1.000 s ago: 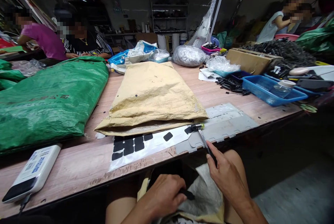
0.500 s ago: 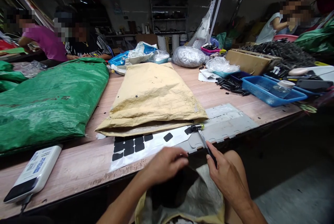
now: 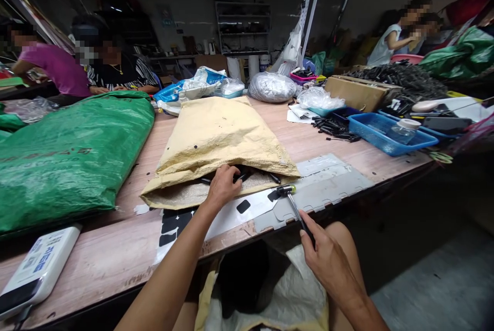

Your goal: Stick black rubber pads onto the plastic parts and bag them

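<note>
My right hand (image 3: 328, 259) is closed round the handle of a small mallet (image 3: 286, 190), which has a metal shaft and a dark head with one yellow-green face. The mallet's head rests over the grey plate by a black sticker. At the mouth of a tan woven sack (image 3: 227, 130), my left hand (image 3: 224, 185) curls its fingers against slim black parts (image 3: 242, 172); the fingertips are partly hidden. Below the sack lies a white sheet of black stickers (image 3: 243, 206), partly covered by my left forearm. An open sack (image 3: 301, 290) with a pale lining sits at my lap.
A green sack (image 3: 73, 156) and a white device with a cable (image 3: 36, 269) stand at the left. The grey plate (image 3: 328, 181) lies along the table edge. Blue trays (image 3: 389, 135) and piles of black parts (image 3: 335, 129) are at the right. Several people sit farther back.
My left hand has moved from above the lap up to the tan sack's mouth, which is now wider, showing black parts. My right hand still holds the mallet, almost in place.
</note>
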Demonstrator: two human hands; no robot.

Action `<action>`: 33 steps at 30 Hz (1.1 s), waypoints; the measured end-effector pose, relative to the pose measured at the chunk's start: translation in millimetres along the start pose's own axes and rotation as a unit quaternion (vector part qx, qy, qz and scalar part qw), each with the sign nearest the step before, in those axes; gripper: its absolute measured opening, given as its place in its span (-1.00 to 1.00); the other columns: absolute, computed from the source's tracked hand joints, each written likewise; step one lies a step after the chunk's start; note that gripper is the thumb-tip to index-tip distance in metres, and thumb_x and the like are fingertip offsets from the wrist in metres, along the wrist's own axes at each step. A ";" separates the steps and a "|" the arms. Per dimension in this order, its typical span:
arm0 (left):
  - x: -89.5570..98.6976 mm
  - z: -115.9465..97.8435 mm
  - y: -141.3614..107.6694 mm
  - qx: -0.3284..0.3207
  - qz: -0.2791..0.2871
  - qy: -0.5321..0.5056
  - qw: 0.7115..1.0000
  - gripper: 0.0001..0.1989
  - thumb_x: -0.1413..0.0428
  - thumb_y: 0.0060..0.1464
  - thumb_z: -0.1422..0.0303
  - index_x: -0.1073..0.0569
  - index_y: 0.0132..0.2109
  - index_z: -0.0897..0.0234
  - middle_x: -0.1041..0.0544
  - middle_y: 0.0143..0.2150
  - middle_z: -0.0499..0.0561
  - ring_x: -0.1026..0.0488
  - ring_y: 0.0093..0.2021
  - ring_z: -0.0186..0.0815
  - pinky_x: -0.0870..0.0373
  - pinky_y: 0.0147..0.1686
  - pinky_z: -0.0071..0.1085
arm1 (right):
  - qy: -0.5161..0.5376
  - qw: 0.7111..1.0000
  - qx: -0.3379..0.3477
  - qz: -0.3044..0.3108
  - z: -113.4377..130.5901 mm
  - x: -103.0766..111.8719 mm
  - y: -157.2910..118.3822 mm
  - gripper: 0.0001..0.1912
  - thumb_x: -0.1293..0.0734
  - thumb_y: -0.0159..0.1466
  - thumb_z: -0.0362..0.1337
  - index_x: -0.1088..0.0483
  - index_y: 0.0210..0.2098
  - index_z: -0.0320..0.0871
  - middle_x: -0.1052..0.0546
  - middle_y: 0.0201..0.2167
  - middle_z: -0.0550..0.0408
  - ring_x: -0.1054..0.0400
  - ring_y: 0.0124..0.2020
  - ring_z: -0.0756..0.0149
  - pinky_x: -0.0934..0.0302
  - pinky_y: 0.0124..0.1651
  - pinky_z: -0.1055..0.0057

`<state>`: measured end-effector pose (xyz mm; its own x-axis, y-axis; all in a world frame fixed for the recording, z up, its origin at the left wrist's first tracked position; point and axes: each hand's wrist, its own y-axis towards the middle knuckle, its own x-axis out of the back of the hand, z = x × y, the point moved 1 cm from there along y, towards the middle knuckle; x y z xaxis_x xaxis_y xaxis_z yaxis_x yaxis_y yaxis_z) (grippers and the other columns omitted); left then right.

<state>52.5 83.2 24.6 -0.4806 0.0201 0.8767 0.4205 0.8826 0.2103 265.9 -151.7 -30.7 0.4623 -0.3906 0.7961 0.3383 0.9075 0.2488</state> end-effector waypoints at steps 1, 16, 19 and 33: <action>-1.9 -0.7 -1.5 -0.002 -0.005 0.009 1.000 -0.75 -0.16 0.10 0.38 -0.56 -0.05 0.26 -0.47 -0.03 0.14 -0.39 0.07 -0.03 -0.39 0.06 -0.16 | 0.002 1.000 0.002 -0.002 0.0 0.0 -0.1 -0.48 -0.10 0.42 -0.24 -0.28 0.33 -0.18 -0.55 0.13 -0.08 -0.48 0.11 0.13 -0.40 0.14 0.28; -3.1 1.8 -40.6 -0.021 -0.009 -0.021 1.000 -0.76 -0.23 0.13 0.33 -0.56 -0.05 0.25 -0.60 -0.10 0.06 -0.44 -0.03 -0.11 -0.33 -0.02 -0.23 | 0.007 1.000 -0.001 -0.009 -0.4 0.0 0.3 -0.47 -0.12 0.40 -0.25 -0.29 0.32 -0.19 -0.56 0.10 -0.11 -0.49 0.08 0.09 -0.38 0.17 0.17; -9.3 3.3 -34.1 0.033 -0.011 -0.036 0.999 -0.77 -0.23 0.13 0.30 -0.59 -0.07 0.26 -0.61 -0.15 0.07 -0.45 -0.05 -0.11 -0.34 -0.04 -0.25 | 0.007 1.000 0.004 -0.012 -0.4 0.5 0.7 -0.47 -0.12 0.40 -0.24 -0.30 0.32 -0.19 -0.58 0.07 -0.11 -0.51 0.05 0.09 -0.39 0.15 0.17; -2.0 -11.6 -81.1 -0.025 0.038 -0.152 0.987 -0.82 -0.23 0.03 0.42 -0.60 -0.16 0.19 -0.57 -0.23 -0.01 -0.41 -0.15 -0.18 -0.30 -0.10 -0.27 | 0.054 0.998 -0.011 -0.009 -1.9 0.3 2.0 -0.46 -0.15 0.39 -0.20 -0.30 0.31 -0.21 -0.57 0.09 -0.13 -0.48 0.09 0.10 -0.37 0.17 0.19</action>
<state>28.3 6.2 10.8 -0.6515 0.2318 0.7224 0.4981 0.8489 0.1768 268.3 -150.3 -31.0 0.5415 -0.4221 0.7270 0.3640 0.8973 0.2498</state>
